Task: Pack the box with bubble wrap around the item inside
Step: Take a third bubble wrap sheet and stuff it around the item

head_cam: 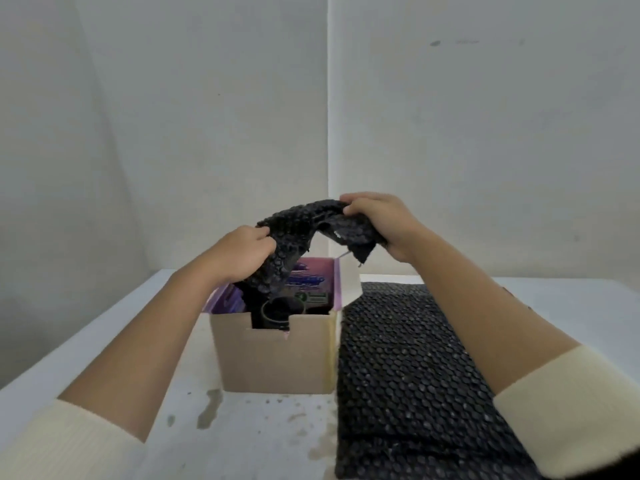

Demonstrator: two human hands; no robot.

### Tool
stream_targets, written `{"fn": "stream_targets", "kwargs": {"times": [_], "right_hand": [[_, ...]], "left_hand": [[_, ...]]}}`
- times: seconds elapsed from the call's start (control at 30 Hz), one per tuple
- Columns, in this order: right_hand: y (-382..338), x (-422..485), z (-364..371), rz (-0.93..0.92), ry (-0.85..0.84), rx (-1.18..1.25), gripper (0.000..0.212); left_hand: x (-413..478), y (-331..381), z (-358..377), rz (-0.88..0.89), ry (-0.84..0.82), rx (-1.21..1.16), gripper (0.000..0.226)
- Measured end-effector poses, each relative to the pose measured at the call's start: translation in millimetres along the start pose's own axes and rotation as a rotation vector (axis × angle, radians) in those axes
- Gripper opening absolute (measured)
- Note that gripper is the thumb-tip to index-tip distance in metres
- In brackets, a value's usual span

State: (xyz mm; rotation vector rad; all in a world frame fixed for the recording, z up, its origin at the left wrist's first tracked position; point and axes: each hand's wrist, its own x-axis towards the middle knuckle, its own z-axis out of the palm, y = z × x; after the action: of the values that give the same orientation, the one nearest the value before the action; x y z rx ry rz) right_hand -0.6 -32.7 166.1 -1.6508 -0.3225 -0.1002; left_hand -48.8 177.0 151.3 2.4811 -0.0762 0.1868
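Observation:
An open cardboard box (273,358) with a purple printed inside stands on the white table. A dark round item (277,311) sits inside it, partly hidden by the front wall. A crumpled piece of black bubble wrap (304,226) is stretched above the box. My left hand (242,254) grips its left end, which hangs down into the box. My right hand (377,220) grips its right end, higher up and over the box's right rear corner.
A large stack of black bubble wrap sheets (408,375) lies flat on the table right of the box, touching it. The white table (138,341) has stains near its front. Grey walls meet in a corner behind.

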Motion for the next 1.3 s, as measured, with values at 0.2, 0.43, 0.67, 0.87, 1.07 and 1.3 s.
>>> {"fn": "stream_targets", "kwargs": {"times": [0.2, 0.43, 0.67, 0.87, 1.07, 1.3], "right_hand": [[33, 0, 32, -0.058, -0.296, -0.638, 0.063], [39, 1, 25, -0.019, -0.408, -1.253, 0.079], [31, -2, 46, -0.048, -0.560, -1.566, 0.070], [46, 2, 60, 0.102, -0.659, -1.617, 0.053], [51, -3, 77, 0.192, -0.687, -1.760, 0.050], [33, 0, 63, -0.198, -0.622, -1.590, 0.040]], "left_hand": [[-4, -37, -5, -0.181, -0.270, 0.053, 0.078], [12, -57, -7, -0.086, -0.267, 0.543, 0.081], [14, -71, 6, -0.027, -0.241, 0.728, 0.069], [14, -80, 5, -0.015, -0.166, 0.563, 0.069], [16, -79, 12, -0.058, -0.207, 0.636, 0.066], [23, -72, 16, -0.120, -0.254, 0.845, 0.053]]}}
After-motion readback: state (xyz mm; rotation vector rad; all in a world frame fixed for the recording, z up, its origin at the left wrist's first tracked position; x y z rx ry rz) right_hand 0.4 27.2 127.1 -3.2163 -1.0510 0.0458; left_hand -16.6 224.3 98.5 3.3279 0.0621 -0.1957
